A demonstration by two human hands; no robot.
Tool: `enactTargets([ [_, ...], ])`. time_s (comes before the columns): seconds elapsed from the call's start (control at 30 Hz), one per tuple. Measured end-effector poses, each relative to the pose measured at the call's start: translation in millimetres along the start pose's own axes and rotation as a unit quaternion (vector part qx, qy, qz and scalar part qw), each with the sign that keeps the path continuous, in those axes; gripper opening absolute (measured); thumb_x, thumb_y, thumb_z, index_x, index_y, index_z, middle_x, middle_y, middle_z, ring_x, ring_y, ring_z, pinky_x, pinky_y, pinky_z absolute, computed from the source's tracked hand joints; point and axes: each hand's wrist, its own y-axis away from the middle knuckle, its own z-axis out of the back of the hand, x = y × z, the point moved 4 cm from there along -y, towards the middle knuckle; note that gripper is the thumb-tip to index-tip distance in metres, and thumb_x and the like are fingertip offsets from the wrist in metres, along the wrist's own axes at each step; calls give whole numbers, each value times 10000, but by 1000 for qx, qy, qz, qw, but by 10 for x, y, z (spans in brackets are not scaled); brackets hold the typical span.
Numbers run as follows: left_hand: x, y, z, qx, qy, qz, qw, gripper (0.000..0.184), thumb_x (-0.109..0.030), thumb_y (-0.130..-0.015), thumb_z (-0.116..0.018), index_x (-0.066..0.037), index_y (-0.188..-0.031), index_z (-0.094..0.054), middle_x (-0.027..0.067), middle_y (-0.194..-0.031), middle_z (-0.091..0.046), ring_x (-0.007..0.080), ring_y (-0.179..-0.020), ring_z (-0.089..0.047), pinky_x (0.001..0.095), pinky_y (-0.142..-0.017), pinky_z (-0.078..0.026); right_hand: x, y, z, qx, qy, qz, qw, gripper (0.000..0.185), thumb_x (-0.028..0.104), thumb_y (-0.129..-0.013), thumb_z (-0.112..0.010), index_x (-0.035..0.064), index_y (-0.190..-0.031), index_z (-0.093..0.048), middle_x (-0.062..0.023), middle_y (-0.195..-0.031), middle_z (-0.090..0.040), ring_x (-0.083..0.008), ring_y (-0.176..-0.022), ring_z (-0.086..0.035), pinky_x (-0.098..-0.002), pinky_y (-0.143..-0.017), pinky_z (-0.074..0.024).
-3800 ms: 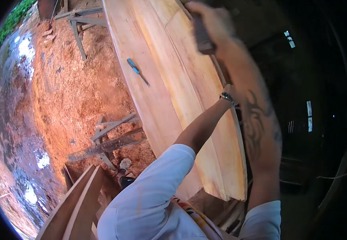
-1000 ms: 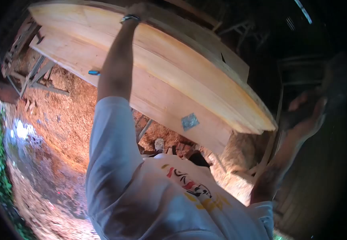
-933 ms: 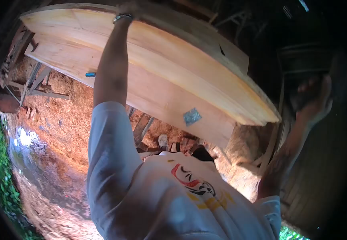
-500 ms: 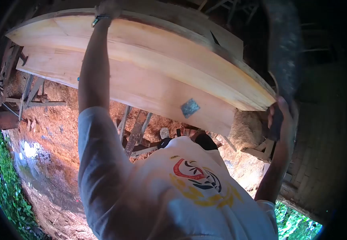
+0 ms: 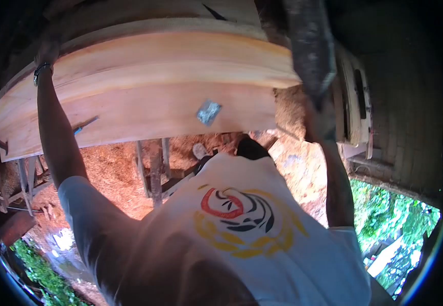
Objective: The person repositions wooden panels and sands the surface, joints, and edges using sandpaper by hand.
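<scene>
A long pale wooden plank (image 5: 165, 58) stands on edge across a wider flat board (image 5: 145, 120). At the plank's upper left edge, my left hand (image 5: 48, 50) is closed over it, fingers dim and mostly hidden. My right hand (image 5: 319, 115), smeared by motion, is closed around the handle of a machete (image 5: 311, 46). The machete's broad dark blade points upward, just beyond the plank's right end. On the flat board lie a small shiny packet (image 5: 209, 112) and a thin tool with a blue part (image 5: 78, 129), partly behind my left forearm.
Wooden trestle legs (image 5: 155, 173) hold up the board from below. Reddish shavings (image 5: 112, 171) cover the ground. At the right, more timber pieces (image 5: 357, 102) lean beside a dark slatted surface (image 5: 405, 127). Green plants (image 5: 385, 209) grow at lower right.
My view has swung, so plank and board appear farther left and more level. My left hand stays at the plank's edge. The machete has shifted relative to the plank's right end.
</scene>
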Motion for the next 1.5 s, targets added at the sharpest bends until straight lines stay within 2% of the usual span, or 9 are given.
enactTargets([
  [0.13, 633, -549, -742, 60, -78, -65, 993, 568, -552, -972, -482, -89, -1232, -682, 203, -1216, -702, 395, -1125, -658, 525, -931, -499, 88, -7, 911, -9, -296, -206, 933, 362, 382, -933, -756, 69, -1098, -682, -23, -735, -643, -109, -495, -554, -249, -439, -416],
  [0.4, 1447, -905, -1275, -34, -11, -134, 990, 447, -467, -1013, -560, -84, -1197, -701, 137, -1057, -711, 264, -973, -672, 411, -825, -528, -377, -44, 1946, -264, -390, -91, 878, 305, 342, -972, -699, 49, -896, -661, -61, -714, -624, -166, -529, -578, -301, -469, -440],
  [0.5, 1350, -849, -1108, -85, -40, -167, 982, 475, -485, -1003, -553, -86, -1209, -704, 168, -1071, -723, 304, -958, -697, 432, -815, -546, -497, -31, 1568, -394, -101, -104, 908, 377, 368, -955, -715, 7, -884, -636, -104, -784, -672, -221, -668, -642, -366, -633, -489],
  [0.57, 1325, -830, -995, -228, -58, -165, 958, 512, -538, -970, -570, -74, -1122, -723, 186, -1080, -727, 298, -903, -713, 459, -772, -562, -1301, 146, 904, -205, 54, -112, 971, 549, 342, -959, -705, -82, -1272, -555, -240, -1138, -674, -365, -1064, -634, -469, -909, -479],
  [0.67, 1036, -784, -1005, -141, -51, -151, 977, 504, -532, -969, -568, -81, -1125, -732, 180, -1077, -735, 299, -928, -717, 458, -790, -563, -1291, 403, 284, -4, 20, -70, 997, 568, 279, -958, -699, 4, -1402, -475, -244, -1117, -681, -365, -1000, -675, -500, -854, -537],
  [0.9, -545, 512, -212, -18, 26, -90, 995, 487, -517, -968, -563, -98, -1130, -752, 167, -1070, -753, 301, -986, -727, 456, -832, -564, -1017, 321, 813, 63, -259, -205, 942, 293, 391, -972, -729, 193, -782, -629, 61, -586, -515, -85, -465, -495, -259, -425, -378],
  [1.27, -1767, 1055, 667, -78, 156, 7, 985, 388, -425, -899, -620, -118, -1048, -805, 141, -1046, -782, 304, -1032, -744, 444, -884, -563, 3573, -1101, 356, 260, -531, 241, 770, 362, 342, -1056, -564, 63, -1285, -595, -39, -860, -611, -114, -646, -581, -284, -555, -504],
  [1.33, -1752, 1104, 761, -38, 173, 26, 984, 369, -394, -891, -619, -117, -1047, -806, 138, -1033, -783, 304, -1057, -735, 443, -906, -537, 4740, -1133, -55, 37, -534, 258, 804, 402, 378, -1028, -608, 59, -1273, -624, -89, -1030, -686, -198, -906, -670, -341, -825, -561],
  [1.5, -1749, 1071, 775, 10, 186, 23, 982, 326, -365, -885, -609, -132, -995, -809, 119, -1019, -784, 279, -1033, -739, 423, -938, -480, 6292, -752, -1702, -78, -309, 364, 875, 392, 349, -929, -711, -7, -1074, -632, -117, -841, -693, -198, -661, -691, -361, -565, -580],
])
